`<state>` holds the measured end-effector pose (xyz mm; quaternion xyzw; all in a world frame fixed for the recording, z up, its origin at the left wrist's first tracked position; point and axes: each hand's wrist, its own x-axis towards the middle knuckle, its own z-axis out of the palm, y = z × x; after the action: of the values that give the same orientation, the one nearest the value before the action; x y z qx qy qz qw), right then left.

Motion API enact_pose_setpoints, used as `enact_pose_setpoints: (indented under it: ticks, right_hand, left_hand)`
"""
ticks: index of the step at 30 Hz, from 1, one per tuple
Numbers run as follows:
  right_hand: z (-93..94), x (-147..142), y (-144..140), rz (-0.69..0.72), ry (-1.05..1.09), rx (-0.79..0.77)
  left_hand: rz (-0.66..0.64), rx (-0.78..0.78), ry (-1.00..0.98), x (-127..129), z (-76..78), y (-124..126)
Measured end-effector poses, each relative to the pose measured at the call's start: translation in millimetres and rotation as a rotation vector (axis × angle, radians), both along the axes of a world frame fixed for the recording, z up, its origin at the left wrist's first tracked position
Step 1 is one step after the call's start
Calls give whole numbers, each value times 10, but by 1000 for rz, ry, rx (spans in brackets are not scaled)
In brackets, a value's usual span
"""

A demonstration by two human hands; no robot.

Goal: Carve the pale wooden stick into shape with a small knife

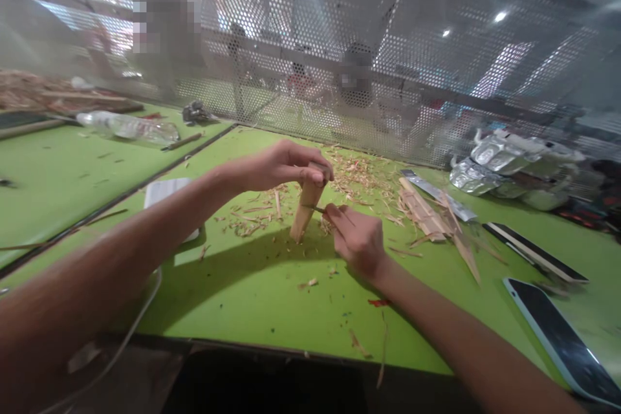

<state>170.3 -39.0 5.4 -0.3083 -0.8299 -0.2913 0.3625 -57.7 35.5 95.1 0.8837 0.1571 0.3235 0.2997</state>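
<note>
My left hand (295, 165) is closed round the upper end of a small wooden block (305, 210), which stands tilted with its lower end on the green table (252, 297). My right hand (356, 236) grips a thin-bladed knife (315, 208), its handle mostly hidden in the fingers. The blade lies against the side of the block, about midway up. Pale wood shavings (250, 220) are scattered on the table around and behind the block.
A phone (557, 336) lies at the front right. Wood strips (422, 207), a metal ruler (441, 197) and crumpled silver packs (504, 165) lie to the right. A plastic bottle (129, 126) is at the far left. A perforated metal screen (310, 71) stands behind, with people beyond it.
</note>
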Motion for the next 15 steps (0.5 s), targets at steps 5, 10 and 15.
enact_pose_setpoints:
  ticks: [5, 10, 15]
  right_hand:
    - [-25, 3, 7, 16, -9, -1]
    - [-38, -1, 3, 11, -8, -14]
    - [-61, -6, 15, 5, -2, -17]
  left_hand:
    - [5, 32, -3, 0, -9, -1]
    - [13, 22, -7, -10, -19, -3]
    - [5, 29, -11, 2, -27, 7]
